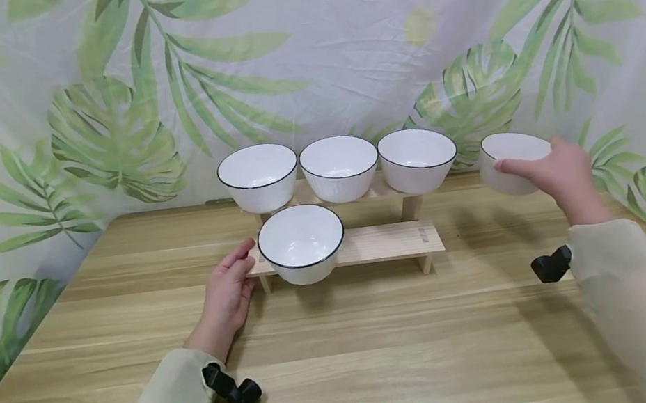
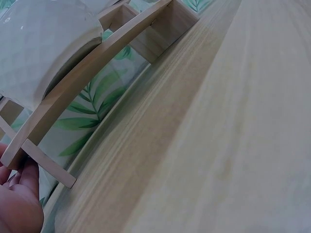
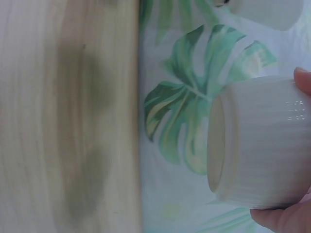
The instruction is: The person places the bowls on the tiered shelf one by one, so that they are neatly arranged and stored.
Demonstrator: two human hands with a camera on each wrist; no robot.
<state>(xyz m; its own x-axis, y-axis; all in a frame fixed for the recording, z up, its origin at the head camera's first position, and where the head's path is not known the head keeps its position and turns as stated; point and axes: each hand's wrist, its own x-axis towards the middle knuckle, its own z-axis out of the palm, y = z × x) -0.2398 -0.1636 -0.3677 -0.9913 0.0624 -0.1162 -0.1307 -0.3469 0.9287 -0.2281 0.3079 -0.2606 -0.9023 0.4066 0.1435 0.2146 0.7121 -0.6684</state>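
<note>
On the right, my right hand (image 1: 570, 180) grips a white bowl (image 1: 500, 180) by its sides, off the table. The right wrist view shows that bowl (image 3: 265, 145) side-on, its foot facing left and fingers at both sides. My left hand (image 1: 227, 293) holds the left end of the lower board of a two-step wooden stand (image 1: 389, 242); thumb and fingers lie about the board's end (image 2: 58, 104). One dark-rimmed white bowl (image 1: 303, 243) sits on the lower step's left part. On the upper step stand three more: a left bowl (image 1: 261, 193), a middle bowl (image 1: 343, 184) and a right bowl (image 1: 418, 176).
The wooden table (image 1: 349, 366) stretches in front of the stand and to both sides. Behind it hangs a leaf-print cloth (image 1: 350, 49). Black wrist cameras sit on the left cuff (image 1: 188, 371) and the right cuff (image 1: 605, 241).
</note>
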